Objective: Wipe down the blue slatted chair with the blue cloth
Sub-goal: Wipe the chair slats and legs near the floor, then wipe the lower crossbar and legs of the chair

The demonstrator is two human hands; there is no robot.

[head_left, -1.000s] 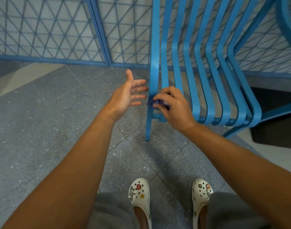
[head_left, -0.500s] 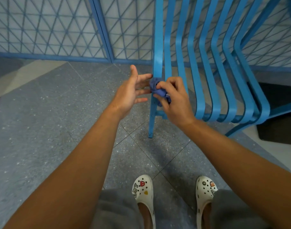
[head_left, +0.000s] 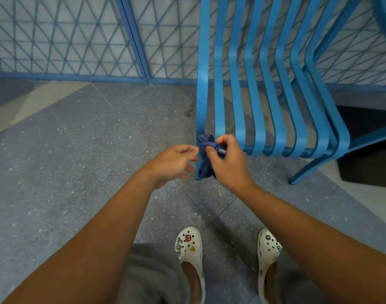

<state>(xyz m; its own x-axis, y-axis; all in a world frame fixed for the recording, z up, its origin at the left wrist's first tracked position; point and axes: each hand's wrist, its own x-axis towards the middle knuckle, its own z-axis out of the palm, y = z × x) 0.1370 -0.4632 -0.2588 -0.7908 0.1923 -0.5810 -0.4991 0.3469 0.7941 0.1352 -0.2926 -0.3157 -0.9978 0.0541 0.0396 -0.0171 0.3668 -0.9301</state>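
Note:
The blue slatted chair stands tilted in front of me, its slats curving down to a front edge just past my hands. My right hand grips the bunched dark blue cloth and holds it against the chair's leftmost leg, low down near the floor. My left hand hovers just left of the cloth with relaxed fingers, its fingertips close to the cloth; I cannot tell whether they touch it.
Grey speckled floor tiles spread to the left. A blue lattice fence runs along the back. A dark mat lies at the right behind the chair leg. My feet in white clogs stand below.
Both hands have dropped down the chair's left leg with the cloth, from mid-leg height to near its foot. My left hand's fingers have relaxed from spread.

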